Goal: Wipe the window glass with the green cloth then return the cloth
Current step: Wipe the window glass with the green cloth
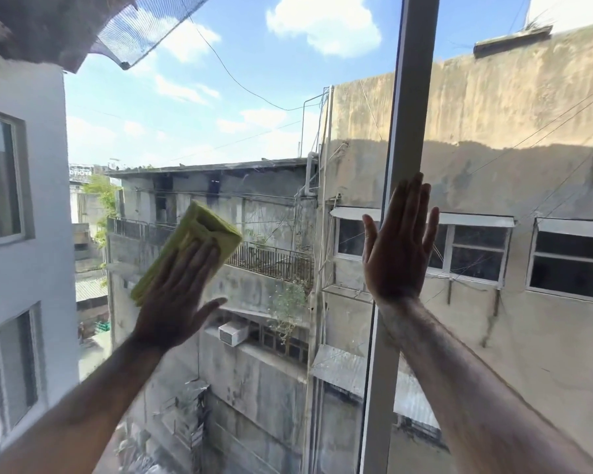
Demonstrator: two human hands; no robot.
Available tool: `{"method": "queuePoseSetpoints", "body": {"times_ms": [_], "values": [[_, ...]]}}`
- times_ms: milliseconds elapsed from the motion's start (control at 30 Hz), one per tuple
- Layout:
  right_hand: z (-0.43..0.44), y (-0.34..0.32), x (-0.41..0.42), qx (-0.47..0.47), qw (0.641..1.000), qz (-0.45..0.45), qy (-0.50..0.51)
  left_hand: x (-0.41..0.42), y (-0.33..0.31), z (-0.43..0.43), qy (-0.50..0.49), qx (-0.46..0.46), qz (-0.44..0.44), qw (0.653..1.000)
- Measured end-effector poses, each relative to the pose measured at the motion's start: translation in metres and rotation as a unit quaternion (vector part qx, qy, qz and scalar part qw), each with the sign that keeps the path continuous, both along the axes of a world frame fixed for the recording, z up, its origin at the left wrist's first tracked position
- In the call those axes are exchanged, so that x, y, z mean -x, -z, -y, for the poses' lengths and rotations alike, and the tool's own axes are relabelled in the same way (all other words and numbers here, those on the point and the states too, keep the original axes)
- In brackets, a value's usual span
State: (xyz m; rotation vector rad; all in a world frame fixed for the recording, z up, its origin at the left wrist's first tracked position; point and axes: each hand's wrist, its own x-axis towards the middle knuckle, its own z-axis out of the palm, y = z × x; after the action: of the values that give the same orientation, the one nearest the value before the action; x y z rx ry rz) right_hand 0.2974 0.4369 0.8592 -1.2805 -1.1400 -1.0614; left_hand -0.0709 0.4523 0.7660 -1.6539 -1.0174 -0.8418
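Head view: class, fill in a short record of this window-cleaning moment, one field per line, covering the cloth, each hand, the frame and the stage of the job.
cloth: green cloth, folded, flat against the window glass
left hand: left hand open, palm pressing the cloth to the pane
right hand: right hand open, empty, fingers up over the grey frame post
stage: wiping under way; cloth not yet returned

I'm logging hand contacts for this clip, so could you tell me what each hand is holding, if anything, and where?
The left hand presses the green cloth flat against the glass, palm over its lower half. The right hand holds nothing, open by the window frame.
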Motion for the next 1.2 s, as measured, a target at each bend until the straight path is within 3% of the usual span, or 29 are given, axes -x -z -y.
{"method": "queuePoseSetpoints", "body": {"times_ms": [133,200,300,433,567,733,933,1100,1200], "values": [[0.001,-0.001,0.001,0.001,1.000,0.001,0.010,-0.009,-0.095,-0.002,-0.021,-0.016,0.226,0.974],[0.001,-0.001,0.001,0.001,1.000,0.001,0.007,-0.036,-0.143,-0.003,0.006,-0.028,0.269,0.963],[0.000,0.000,0.000,0.002,1.000,0.003,0.010,-0.095,-0.175,-0.002,0.035,-0.030,0.210,0.977],[0.001,0.000,0.000,0.005,1.000,0.002,0.013,-0.150,-0.138,0.010,0.069,-0.018,0.124,0.990],[0.001,0.000,0.000,0.015,1.000,0.001,0.006,-0.143,-0.108,0.022,0.080,-0.048,0.087,0.992],[0.002,-0.001,-0.001,0.020,1.000,-0.003,0.004,-0.131,-0.151,0.042,0.031,-0.055,0.034,0.997],[0.005,-0.002,0.001,0.037,0.999,-0.005,0.000,-0.137,-0.182,0.064,0.035,0.026,0.104,0.994],[0.014,-0.001,0.000,0.058,0.998,0.004,-0.030,-0.142,-0.189,0.073,0.027,0.062,0.090,0.994],[0.028,-0.004,-0.001,0.089,0.993,-0.005,-0.076,-0.141,-0.189,0.082,0.030,0.113,0.124,0.985]]}}
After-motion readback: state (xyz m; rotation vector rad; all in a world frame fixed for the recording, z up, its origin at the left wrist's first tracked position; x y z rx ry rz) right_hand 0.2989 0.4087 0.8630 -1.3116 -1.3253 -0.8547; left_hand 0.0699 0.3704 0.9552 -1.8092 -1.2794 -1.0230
